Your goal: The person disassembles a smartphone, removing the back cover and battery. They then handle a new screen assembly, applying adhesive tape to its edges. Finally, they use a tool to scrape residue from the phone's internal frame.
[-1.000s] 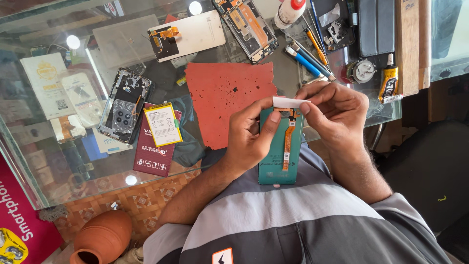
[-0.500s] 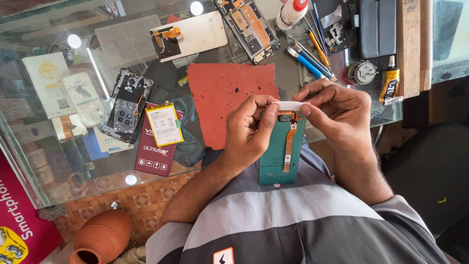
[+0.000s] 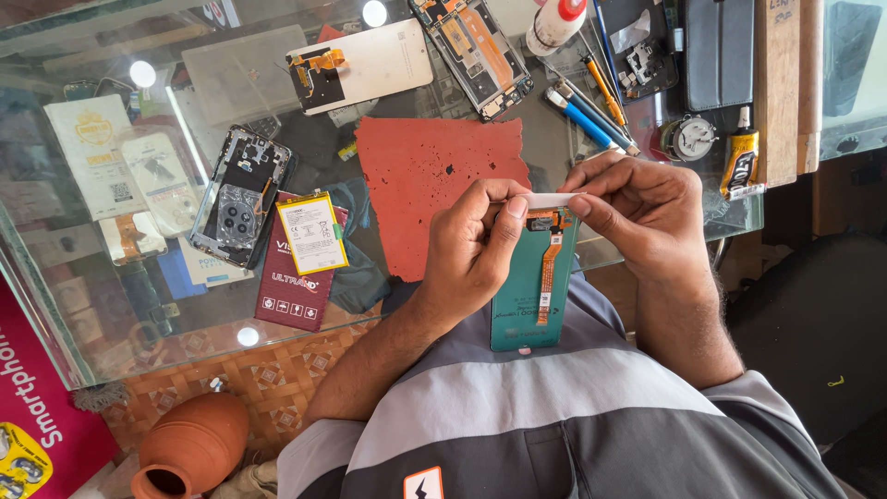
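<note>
A white strip [image 3: 552, 200] stretches between the two hands above the near edge of the glass desk [image 3: 111, 305]. The left hand [image 3: 476, 245] has its grip clamped on the strip's left end, thumb and forefinger pressed together; the right hand [image 3: 637, 208] pinches the right end the same way. Just below the strip, touching the fingers, a teal phone screen panel [image 3: 517, 296] stands on end against the person's lap, its back facing up with an orange flex cable [image 3: 549, 268] running down it.

On the desk to the left lie a white-and-yellow rectangular battery [image 3: 312, 233] on top of a dark red flat box [image 3: 294, 282], and further left a pale card package [image 3: 92, 152] with a round gold emblem. A red mat [image 3: 430, 171] lies in the middle. Far right stands a small yellow-and-black glue tube [image 3: 741, 164]. At the near left corner, below the glass, a magenta sign [image 3: 32, 407] with white lettering shows beside a clay pot [image 3: 189, 442].

Compared with half a second ago, the hands and strip sit almost where they were; the strip stays taut across the panel's top.
</note>
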